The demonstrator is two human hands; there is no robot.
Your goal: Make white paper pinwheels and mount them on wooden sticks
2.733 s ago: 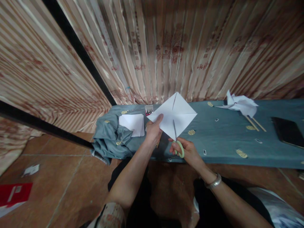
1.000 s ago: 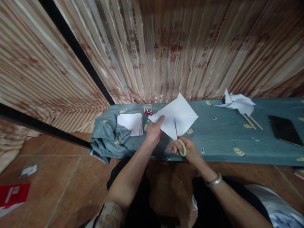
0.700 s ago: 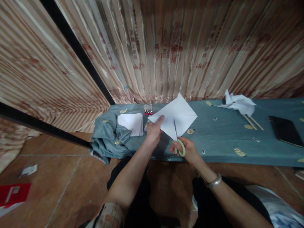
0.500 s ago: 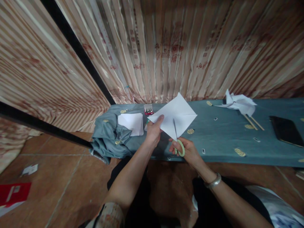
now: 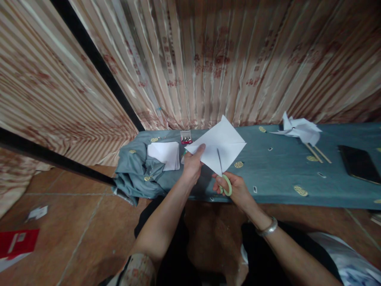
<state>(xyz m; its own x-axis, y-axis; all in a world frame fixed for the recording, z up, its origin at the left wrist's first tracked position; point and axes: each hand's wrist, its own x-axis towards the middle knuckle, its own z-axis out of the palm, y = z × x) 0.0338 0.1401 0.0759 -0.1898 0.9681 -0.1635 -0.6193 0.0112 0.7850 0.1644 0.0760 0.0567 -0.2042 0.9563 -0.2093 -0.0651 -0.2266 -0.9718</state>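
Observation:
My left hand [image 5: 193,163] pinches the left corner of a square sheet of white paper [image 5: 228,137], thumb on top. The sheet is held up above the bench like a diamond, with a crease running to its right corner. In my right hand [image 5: 230,183] is a pair of scissors [image 5: 226,185] with light green handles. One blade lies over the paper at its lower corner, pointing toward the middle; the other blade is hidden beneath the sheet. Left of my left hand lies a stack of white paper [image 5: 165,154]. A small open box of pins [image 5: 186,137] sits behind that hand.
A blue-green cloth [image 5: 276,174] covers the long bench. White paper pinwheels [image 5: 300,129] on wooden sticks lie to the right, near a dark flat case [image 5: 358,163]. Striped curtains [image 5: 220,71] hang behind, with black poles [image 5: 98,63] at left. A red packet [image 5: 19,242] is on the floor.
Almost nothing differs. The paper's upper and right corners have shifted very slightly, and the scissors remain at the lower corner in my right hand.

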